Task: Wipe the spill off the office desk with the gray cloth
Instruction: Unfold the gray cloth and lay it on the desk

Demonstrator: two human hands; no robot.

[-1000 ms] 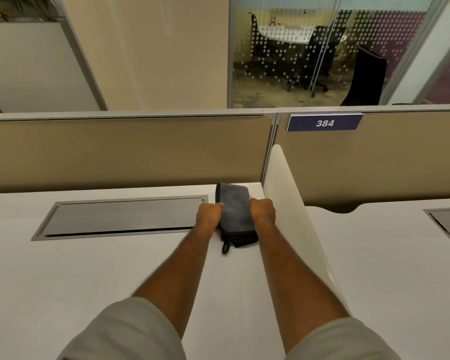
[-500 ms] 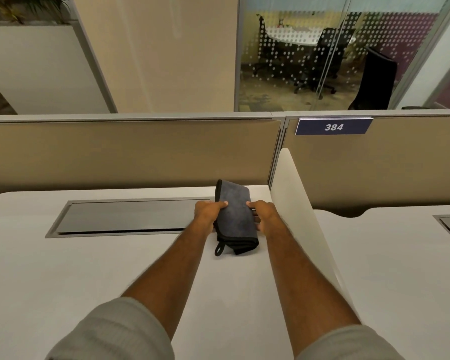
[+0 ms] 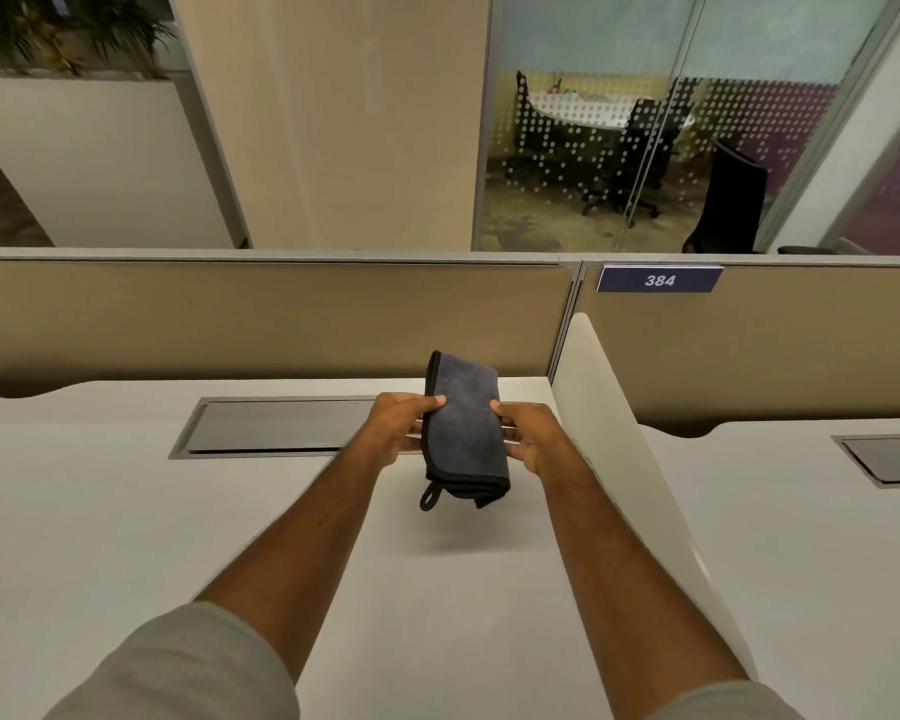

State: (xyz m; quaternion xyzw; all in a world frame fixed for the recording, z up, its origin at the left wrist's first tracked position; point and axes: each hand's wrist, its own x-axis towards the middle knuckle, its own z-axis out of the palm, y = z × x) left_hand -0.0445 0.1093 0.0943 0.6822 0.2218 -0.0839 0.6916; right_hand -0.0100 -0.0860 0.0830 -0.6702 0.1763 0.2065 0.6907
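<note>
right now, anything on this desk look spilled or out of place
No spill shows on the desk. The only loose item is the folded cloth, held above it between the left hand and right hand.

White desk w/ gray cable hatch.

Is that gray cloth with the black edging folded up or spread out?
Folded. The gray cloth with black edging forms a narrow rectangle, stacked layers showing at its lower end, pinched between the left hand and right hand.
</note>
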